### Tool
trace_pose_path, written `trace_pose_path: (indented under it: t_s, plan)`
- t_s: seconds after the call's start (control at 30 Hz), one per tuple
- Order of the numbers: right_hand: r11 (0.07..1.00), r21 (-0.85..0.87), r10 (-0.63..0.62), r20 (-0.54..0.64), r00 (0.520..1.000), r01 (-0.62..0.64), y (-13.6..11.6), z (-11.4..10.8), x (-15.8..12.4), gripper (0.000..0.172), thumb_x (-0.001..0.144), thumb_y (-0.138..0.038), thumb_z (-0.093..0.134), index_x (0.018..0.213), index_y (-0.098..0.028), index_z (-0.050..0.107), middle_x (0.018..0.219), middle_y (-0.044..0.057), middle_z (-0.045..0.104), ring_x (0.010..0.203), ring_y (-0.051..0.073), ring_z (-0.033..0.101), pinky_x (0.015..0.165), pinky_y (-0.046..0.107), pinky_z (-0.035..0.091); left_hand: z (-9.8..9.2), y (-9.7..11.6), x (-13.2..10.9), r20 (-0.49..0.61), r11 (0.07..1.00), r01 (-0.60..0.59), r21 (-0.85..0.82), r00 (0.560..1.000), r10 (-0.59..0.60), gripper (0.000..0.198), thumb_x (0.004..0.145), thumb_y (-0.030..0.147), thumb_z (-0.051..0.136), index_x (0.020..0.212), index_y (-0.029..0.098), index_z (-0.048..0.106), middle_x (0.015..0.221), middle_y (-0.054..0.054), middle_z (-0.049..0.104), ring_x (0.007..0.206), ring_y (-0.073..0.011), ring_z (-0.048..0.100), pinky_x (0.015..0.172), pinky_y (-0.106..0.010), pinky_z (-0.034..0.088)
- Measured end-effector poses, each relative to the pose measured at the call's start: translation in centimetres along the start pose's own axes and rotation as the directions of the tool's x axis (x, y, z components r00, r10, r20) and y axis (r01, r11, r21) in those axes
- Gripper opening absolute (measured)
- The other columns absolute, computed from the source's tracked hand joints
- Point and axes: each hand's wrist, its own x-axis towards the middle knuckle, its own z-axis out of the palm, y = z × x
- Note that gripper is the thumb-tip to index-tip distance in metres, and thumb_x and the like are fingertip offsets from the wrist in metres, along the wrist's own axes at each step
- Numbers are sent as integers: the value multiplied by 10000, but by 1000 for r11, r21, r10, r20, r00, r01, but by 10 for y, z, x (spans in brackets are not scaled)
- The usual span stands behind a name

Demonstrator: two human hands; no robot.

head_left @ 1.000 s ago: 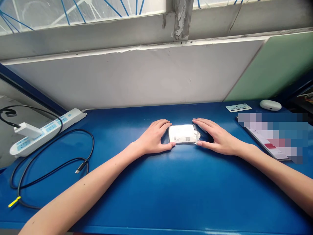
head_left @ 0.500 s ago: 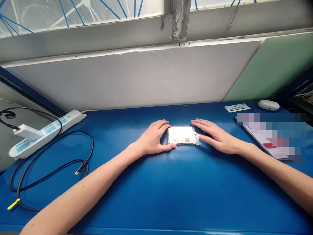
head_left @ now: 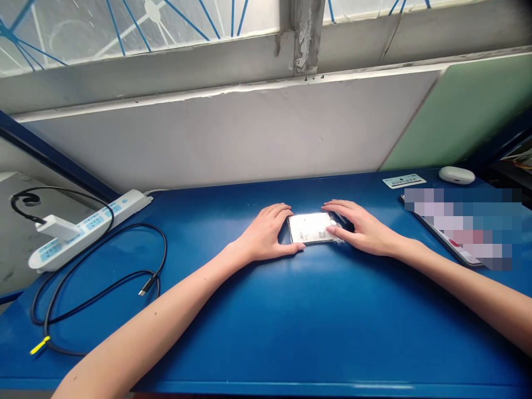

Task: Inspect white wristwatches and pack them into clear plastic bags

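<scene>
A small flat packet [head_left: 311, 226] lies on the blue table, white on top with a printed code and wrapped in clear crinkled plastic. What is inside it cannot be told. My left hand [head_left: 272, 230] is curved round its left end, thumb along the near edge and fingertips at the far left corner. From the other side, my right hand [head_left: 361, 228] grips the right end. Its thumb presses on the top near the loose plastic, while the fingers reach to the far edge.
At the left, a white power strip [head_left: 93, 221] carries a white charger plug [head_left: 62, 228], with a looped black cable [head_left: 164, 244] on the blue table [head_left: 291, 321]. Toward the right are a phone-like device [head_left: 440, 235], partly blurred, a card [head_left: 404, 181] and a white earbud case [head_left: 456, 175].
My right hand has moved left onto the packet, and its thumb now rests on the top. My left hand keeps its place at the left end. The view has shifted slightly.
</scene>
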Motion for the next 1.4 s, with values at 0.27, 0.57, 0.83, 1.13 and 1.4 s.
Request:
trace_pose_path:
  t_s: [0.27,0.57,0.83,1.13,1.4]
  plan:
    - [998,-50,33,-69,997,-36,-12,13,3,439,970,-469,469,1255,-179,633,1342,171,640,1321,371,528,1104,631,375,-1,0,-1,23,999,-9,41,1000,8,732,861,597,630,1414,143,475,1476,-203,462,1406,-368,387,1149,-529,334]
    - [997,-71,-31,72,997,36,-3,7,0,460,1011,-347,364,1395,-166,543,1445,186,557,1384,348,468,1115,676,324,-1,-1,1,-3,1000,-22,9,1000,22,613,831,554,656,1316,195,546,1408,-175,514,1337,-366,454,1119,-534,362]
    - [992,-88,-79,158,984,94,1,1,-2,511,1007,-276,313,1495,-154,407,1499,190,496,1410,329,430,1145,645,314,-1,-2,2,-6,1000,7,-2,1000,-7,629,813,571,673,1311,202,570,1418,-164,511,1344,-358,454,1117,-521,373]
    - [997,-62,-42,108,993,48,0,6,-4,534,1001,-269,329,1526,-175,346,1468,151,544,1293,335,570,1028,521,521,-3,-2,4,-7,996,33,-79,999,-34,620,776,547,730,1291,230,592,1404,-134,531,1347,-358,447,1116,-521,377]
    - [998,17,-61,70,996,59,4,5,-6,532,990,-210,326,1520,-211,361,1435,101,586,1271,276,597,1025,464,537,-2,-3,3,-14,998,11,-67,1000,-12,602,775,526,725,1267,208,585,1399,-143,538,1345,-358,448,1121,-521,367]
